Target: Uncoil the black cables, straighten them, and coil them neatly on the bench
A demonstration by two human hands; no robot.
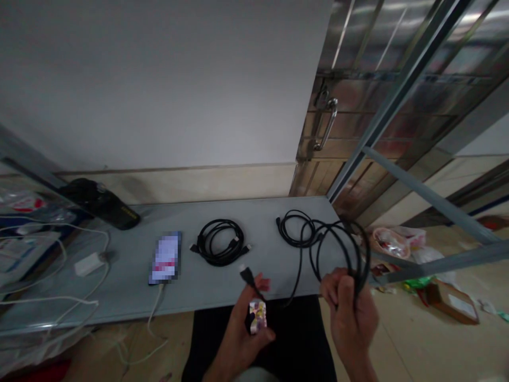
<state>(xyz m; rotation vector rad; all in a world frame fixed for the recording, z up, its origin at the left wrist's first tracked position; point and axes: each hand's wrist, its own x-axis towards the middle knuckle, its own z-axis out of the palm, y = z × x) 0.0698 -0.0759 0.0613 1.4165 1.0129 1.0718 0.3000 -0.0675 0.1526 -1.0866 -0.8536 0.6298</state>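
My right hand (348,310) is closed around loose loops of a black cable (360,254) above the table's right front edge. A strand of it runs left toward my left hand (240,331), where the cable's end with a dark plug (247,275) sticks up at the fingers. My left hand is curled, and a small block with a colourful pattern (258,317) shows between thumb and fingers; its kind is unclear. On the table lie a coiled black cable (220,261) with several plug ends and a smaller black coil (283,233), which overlaps the held loops in view.
The grey table (258,217) stands against a wall. Left of the coils are a phone (165,257) with a white cord, a white adapter (89,263) and a black bottle-like thing (107,207). A metal frame post (397,101) rises at right; a cardboard box (453,302) lies on the floor.
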